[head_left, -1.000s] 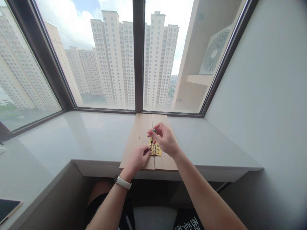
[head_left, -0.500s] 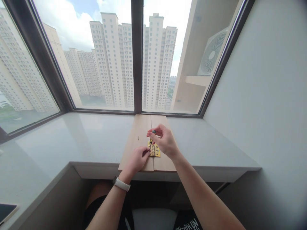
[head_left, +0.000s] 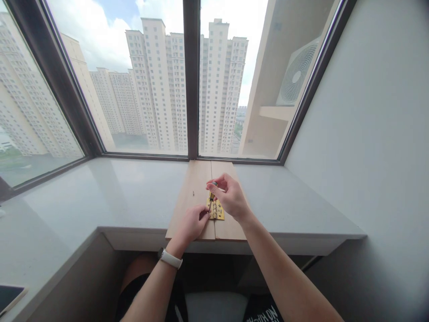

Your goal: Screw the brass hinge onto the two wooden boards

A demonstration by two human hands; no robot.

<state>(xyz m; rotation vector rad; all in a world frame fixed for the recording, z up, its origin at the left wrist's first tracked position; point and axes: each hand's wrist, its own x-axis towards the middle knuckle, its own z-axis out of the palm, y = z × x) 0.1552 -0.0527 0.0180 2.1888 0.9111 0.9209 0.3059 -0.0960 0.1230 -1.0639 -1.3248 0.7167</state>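
Note:
Two light wooden boards lie side by side on the white sill, the left board point(head_left: 187, 179) and the right board point(head_left: 233, 230), with a thin seam between them. A gold hinge point(head_left: 219, 213) lies across the seam. My right hand point(head_left: 231, 194) is closed around the handle of a small screwdriver point(head_left: 212, 196), whose shaft slants down to the hinge's left leaf. My left hand point(head_left: 194, 220) rests on the left board, fingertips pinched at the screwdriver's tip; what they hold is too small to make out. A small screw point(head_left: 193, 193) lies on the left board.
The white sill point(head_left: 140, 192) runs along the dark window frame point(head_left: 150, 157). A flat dark-faced device point(head_left: 10, 297) lies at the lower left. A plain wall point(head_left: 368, 134) rises on the right.
My right hand has shifted very slightly on the screwdriver handle. My left hand and the boards look unmoved.

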